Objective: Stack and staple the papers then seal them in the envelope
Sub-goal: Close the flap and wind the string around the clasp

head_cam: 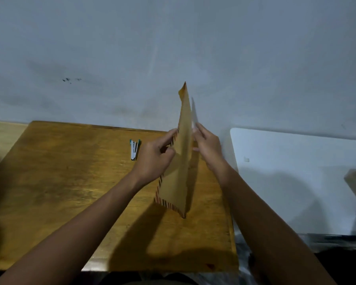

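2 hands work over the bench [70,192], a wooden top set against a pale wall [173,48], with a white surface [296,182] just beside it on the right. We go from the big things down.

On the bench stands the envelope [179,177], brown with a striped border, held up on end so that its lower corner touches the wood and its top corner points at the wall. Our left hand [154,159] has its grip closed on the envelope's near striped edge, fingers curled round it. Our right hand [208,147] is at the far side of the envelope, fingers fairly straight against a pale sheet, the papers [194,112], whose top edge shows just behind the envelope's upper part. Whether that grip pinches the papers or only presses them we cannot tell; the envelope hides the thumb.

Left of our left hand, apart from it, lies the stapler [134,150], small, white and green, untouched.

We judge the step in hand to be the loading: the papers look partly inside or at the mouth of the envelope, and we cannot see whether they are stapled. The next move calls for the left grip to keep the mouth spread while the right feeds the sheets down squarely, so no corner catches. After that the flap must be folded and pressed shut, which wants the envelope laid flat on the bench.
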